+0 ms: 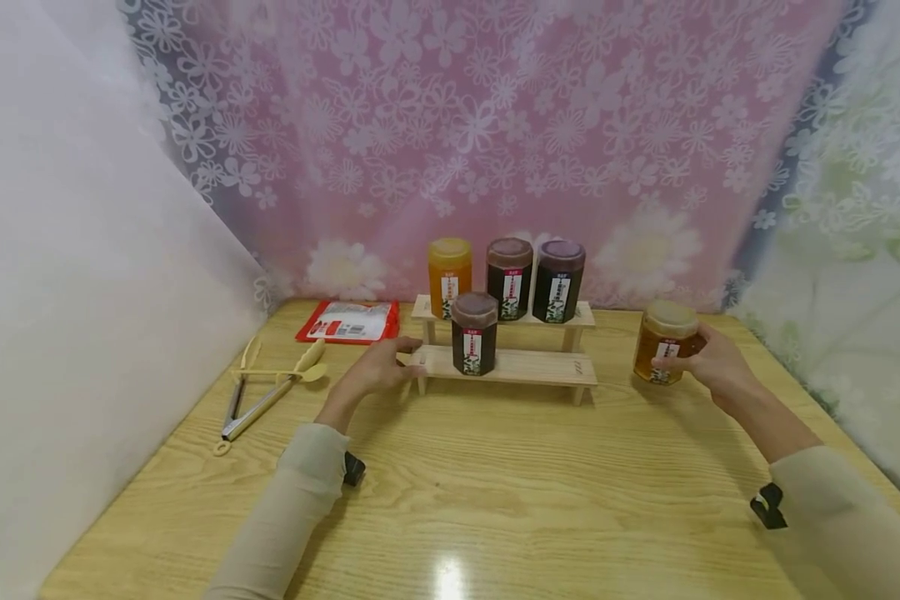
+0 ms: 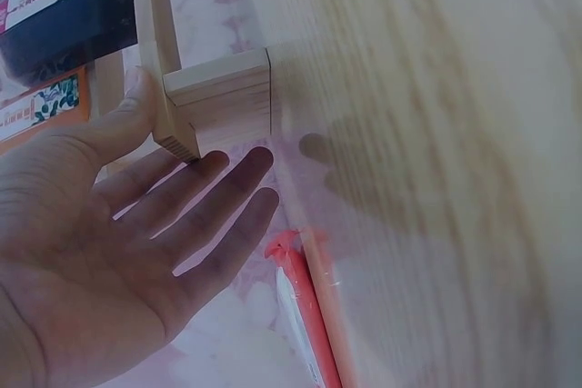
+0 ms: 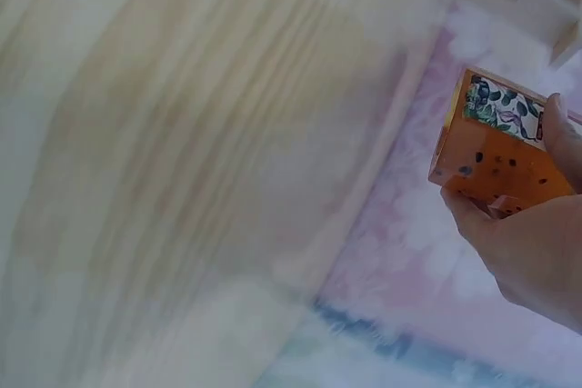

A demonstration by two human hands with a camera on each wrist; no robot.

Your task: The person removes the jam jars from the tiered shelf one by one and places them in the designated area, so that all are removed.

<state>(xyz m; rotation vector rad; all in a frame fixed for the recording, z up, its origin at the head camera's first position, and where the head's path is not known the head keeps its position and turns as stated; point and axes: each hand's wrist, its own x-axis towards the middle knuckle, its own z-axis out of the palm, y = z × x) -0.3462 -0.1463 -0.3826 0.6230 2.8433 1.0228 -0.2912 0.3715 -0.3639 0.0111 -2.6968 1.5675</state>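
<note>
A two-step wooden rack (image 1: pixel 528 367) stands on the table. My left hand (image 1: pixel 381 367) holds the left end of its lower step, thumb on one side and index finger on the other. In the left wrist view the other fingers (image 2: pixel 223 202) reach past the board. One dark jar (image 1: pixel 474 337) sits on the lower step. On the upper step are an orange jar (image 1: pixel 450 275), a dark jar with a brownish lid (image 1: pixel 509 279) and one with a purple lid (image 1: pixel 558 283). Right of the rack, my right hand (image 1: pixel 720 362) grips an amber jar (image 1: pixel 652 337), apart from the table in the right wrist view.
Tongs with yellow tips (image 1: pixel 258 404) lie at the table's left. Behind them lies a red and white packet (image 1: pixel 351 322). A pink flowered cloth (image 1: pixel 450 125) hangs behind the table (image 1: pixel 495 483), with a white sheet (image 1: pixel 82 292) at the left.
</note>
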